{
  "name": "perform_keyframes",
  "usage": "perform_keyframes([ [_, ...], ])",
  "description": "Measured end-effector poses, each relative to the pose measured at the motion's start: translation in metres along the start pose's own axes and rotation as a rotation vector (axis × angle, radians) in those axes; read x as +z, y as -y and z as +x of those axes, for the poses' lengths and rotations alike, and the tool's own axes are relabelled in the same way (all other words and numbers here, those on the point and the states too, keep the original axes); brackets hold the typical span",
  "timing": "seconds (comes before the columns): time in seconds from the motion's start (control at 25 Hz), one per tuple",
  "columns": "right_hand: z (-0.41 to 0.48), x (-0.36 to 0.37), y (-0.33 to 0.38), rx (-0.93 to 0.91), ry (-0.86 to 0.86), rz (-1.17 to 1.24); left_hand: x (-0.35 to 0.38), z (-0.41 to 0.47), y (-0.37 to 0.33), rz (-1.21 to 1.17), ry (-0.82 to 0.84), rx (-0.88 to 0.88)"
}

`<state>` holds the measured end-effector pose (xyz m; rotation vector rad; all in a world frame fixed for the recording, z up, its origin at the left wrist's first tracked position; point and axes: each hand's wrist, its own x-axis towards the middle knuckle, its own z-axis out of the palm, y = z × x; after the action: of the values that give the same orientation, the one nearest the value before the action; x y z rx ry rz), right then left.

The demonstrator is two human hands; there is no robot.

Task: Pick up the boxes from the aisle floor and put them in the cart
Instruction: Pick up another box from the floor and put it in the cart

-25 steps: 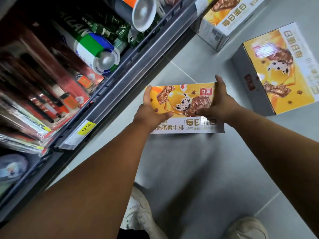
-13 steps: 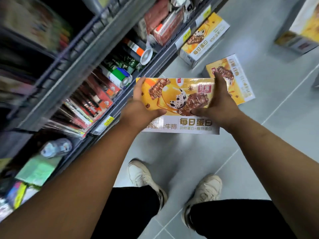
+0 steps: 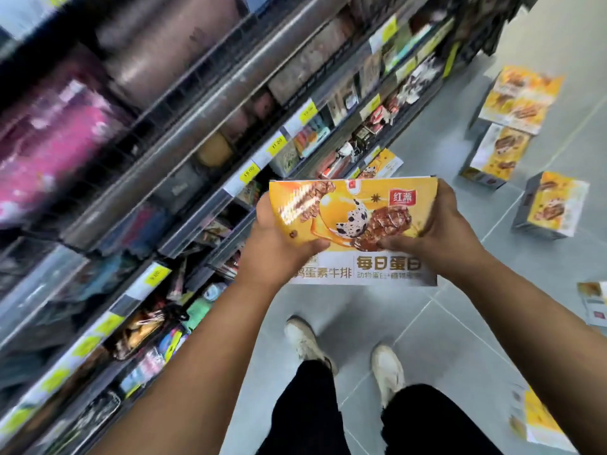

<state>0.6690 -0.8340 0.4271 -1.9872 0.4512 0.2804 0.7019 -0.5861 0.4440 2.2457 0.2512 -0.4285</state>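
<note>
A yellow box (image 3: 354,205) printed with an egg and meat pieces is held in front of my chest, well above the floor. My left hand (image 3: 279,244) grips its left end, thumb across the front. My right hand (image 3: 440,231) grips its right end in the same way. More yellow boxes lie on the grey aisle floor: one (image 3: 382,165) by the shelf foot just behind the held box, a stack (image 3: 512,110) further off at the upper right, and a single one (image 3: 555,205) to the right. No cart is in view.
Store shelving (image 3: 184,133) packed with goods and yellow price tags fills the left side. My two feet in white shoes (image 3: 308,343) stand on the floor tiles below. Parts of other boxes show at the right edge (image 3: 594,303) and the lower right (image 3: 538,421).
I have straightened up, lifting the box from floor level to chest height. The view has swung up, bringing higher shelves and more boxes down the aisle into sight.
</note>
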Motion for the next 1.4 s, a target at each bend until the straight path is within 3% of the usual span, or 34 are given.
perform_keyframes([
  [0.28,-0.059,-0.054,0.109,-0.263,0.134,0.016,-0.086,-0.099,-0.074,-0.113,-0.226,0.045],
  [0.56,-0.123,-0.029,0.210,-0.476,0.345,-0.035,-0.167,-0.205,-0.062,-0.203,-0.475,-0.006],
  [0.96,-0.263,0.150,0.311,-0.756,0.691,-0.142,-0.279,-0.391,0.063,-0.298,-0.900,-0.272],
  [1.4,-0.527,0.391,0.320,-0.944,1.107,-0.229,-0.339,-0.661,0.260,-0.352,-1.275,-0.666],
])
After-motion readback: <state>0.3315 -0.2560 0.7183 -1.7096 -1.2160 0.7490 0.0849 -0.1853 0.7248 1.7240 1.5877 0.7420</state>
